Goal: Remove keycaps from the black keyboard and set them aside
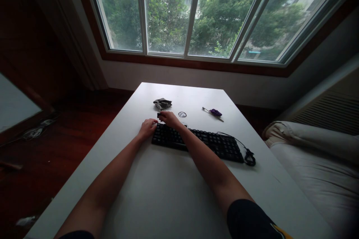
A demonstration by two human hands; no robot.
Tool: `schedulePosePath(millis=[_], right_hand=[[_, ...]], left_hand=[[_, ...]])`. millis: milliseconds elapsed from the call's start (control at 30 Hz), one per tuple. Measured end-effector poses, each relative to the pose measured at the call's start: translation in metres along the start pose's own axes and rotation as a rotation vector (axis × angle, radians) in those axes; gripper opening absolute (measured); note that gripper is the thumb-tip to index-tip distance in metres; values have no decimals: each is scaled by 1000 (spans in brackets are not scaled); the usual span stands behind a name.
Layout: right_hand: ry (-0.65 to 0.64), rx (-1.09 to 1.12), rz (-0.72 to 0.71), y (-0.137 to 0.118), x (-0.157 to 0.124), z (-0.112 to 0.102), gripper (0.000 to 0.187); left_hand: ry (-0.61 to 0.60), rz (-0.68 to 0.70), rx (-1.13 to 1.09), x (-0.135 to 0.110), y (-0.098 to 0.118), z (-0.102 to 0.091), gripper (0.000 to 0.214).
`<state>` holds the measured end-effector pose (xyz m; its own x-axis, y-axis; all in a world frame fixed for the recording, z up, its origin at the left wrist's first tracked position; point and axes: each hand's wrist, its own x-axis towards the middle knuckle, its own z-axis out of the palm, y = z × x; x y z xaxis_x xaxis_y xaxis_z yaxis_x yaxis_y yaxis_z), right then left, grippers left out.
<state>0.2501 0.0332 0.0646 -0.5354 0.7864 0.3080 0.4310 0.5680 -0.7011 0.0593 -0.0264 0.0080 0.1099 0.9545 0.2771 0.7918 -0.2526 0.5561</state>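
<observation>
A black computer keyboard (221,143) lies across the white table, its left end under my hands. My left hand (147,129) is at the keyboard's upper left corner, fingers closed against its edge. My right hand (169,118) reaches over the same corner, pinching a small dark piece with thin wires below it, which looks like a keycap puller (159,115). The wires point down at the top left keys; their tips are too small to make out. My right forearm hides part of the keyboard's middle.
Beyond the hands on the white table (168,194) lie a crumpled grey cloth (162,103), a small round patterned object (182,114) and a brush with a purple part (215,112). The keyboard's bundled cable (249,157) rests at its right end. A pale sofa (314,157) stands right.
</observation>
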Motion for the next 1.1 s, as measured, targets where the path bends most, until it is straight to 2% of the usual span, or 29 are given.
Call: schedulePosePath(millis=[200, 400, 600, 833, 933, 1100], right_hand=[[-31, 9, 39, -7, -1, 1, 13], [-48, 43, -100, 1, -15, 1, 12], [60, 82, -44, 10, -24, 12, 16], [153, -17, -25, 0, -39, 18, 15], [165, -18, -29, -5, -43, 17, 18], [142, 15, -121, -8, -44, 16, 16]], left_hand=[[14, 10, -18, 0, 0, 0, 26], [-2, -1, 12, 0, 2, -1, 27], [20, 20, -47, -4, 4, -3, 27], [8, 59, -67, -5, 5, -3, 28], [4, 66, -51, -5, 7, -4, 26], [10, 67, -37, -5, 8, -4, 25]])
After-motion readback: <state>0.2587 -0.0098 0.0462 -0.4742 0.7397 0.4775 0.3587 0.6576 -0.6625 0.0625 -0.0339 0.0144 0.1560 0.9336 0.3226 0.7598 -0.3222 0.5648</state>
